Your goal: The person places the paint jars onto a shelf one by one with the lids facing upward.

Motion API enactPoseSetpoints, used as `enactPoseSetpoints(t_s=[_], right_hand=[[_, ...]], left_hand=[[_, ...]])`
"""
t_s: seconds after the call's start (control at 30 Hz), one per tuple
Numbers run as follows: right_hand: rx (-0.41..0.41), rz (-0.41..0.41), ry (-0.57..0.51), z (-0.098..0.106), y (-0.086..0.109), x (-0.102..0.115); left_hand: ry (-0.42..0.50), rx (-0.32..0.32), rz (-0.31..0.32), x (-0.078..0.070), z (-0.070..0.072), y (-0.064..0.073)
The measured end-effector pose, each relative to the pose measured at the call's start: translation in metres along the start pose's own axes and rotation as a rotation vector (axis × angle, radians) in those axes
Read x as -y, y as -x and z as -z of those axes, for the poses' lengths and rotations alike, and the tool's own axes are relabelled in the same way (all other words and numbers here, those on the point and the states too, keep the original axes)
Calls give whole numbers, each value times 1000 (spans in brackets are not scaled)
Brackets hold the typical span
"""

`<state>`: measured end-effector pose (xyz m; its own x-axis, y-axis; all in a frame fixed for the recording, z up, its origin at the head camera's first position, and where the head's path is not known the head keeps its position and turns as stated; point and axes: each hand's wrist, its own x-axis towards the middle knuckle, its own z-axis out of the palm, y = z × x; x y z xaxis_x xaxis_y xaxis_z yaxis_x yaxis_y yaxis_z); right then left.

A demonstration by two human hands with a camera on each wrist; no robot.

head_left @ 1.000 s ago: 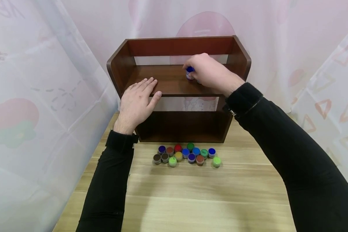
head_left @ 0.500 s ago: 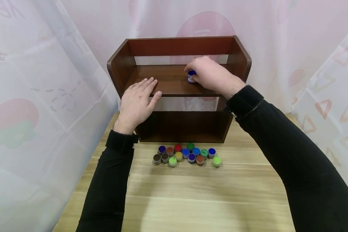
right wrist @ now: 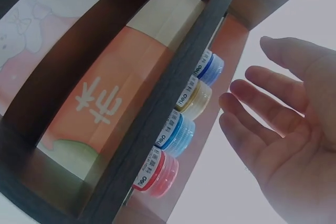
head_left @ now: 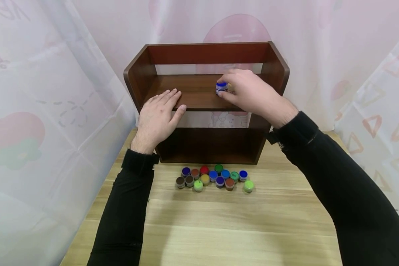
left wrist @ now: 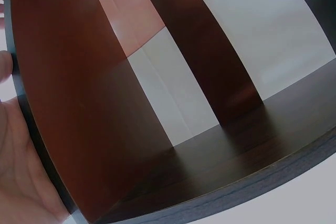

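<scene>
Your left hand (head_left: 157,120), fingers straight, likely braces the shelf (head_left: 197,99); your right hand (head_left: 254,92), fingers loose, grasps nothing; the blue jar (right wrist: 213,70) seems aligned for neatness.

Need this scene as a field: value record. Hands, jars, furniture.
furniture: wooden shelf unit on a table
upper board: blue jar, yellow jar, light blue jar, red jar, left to right
table jars: fifteen small jars, mixed colours, in front of the shelf unit
left hand: resting on the upper board's left part, fingers straight
right hand: open beside the upper-board jars; right wrist view shows a gap
backdrop: printed curtain
</scene>
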<state>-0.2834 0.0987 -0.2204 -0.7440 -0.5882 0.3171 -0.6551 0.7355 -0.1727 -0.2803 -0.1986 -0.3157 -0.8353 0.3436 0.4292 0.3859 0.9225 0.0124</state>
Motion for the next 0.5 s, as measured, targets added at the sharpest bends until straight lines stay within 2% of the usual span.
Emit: enactPoseSetpoints(t_s=[0.2, 0.5], right_hand=[[5, -30, -21, 1, 21, 1], [-18, -8, -11, -5, 51, 3]], left_hand=[[-2, 2, 0, 0, 1, 1], [-5, -3, -1, 0, 0, 1]])
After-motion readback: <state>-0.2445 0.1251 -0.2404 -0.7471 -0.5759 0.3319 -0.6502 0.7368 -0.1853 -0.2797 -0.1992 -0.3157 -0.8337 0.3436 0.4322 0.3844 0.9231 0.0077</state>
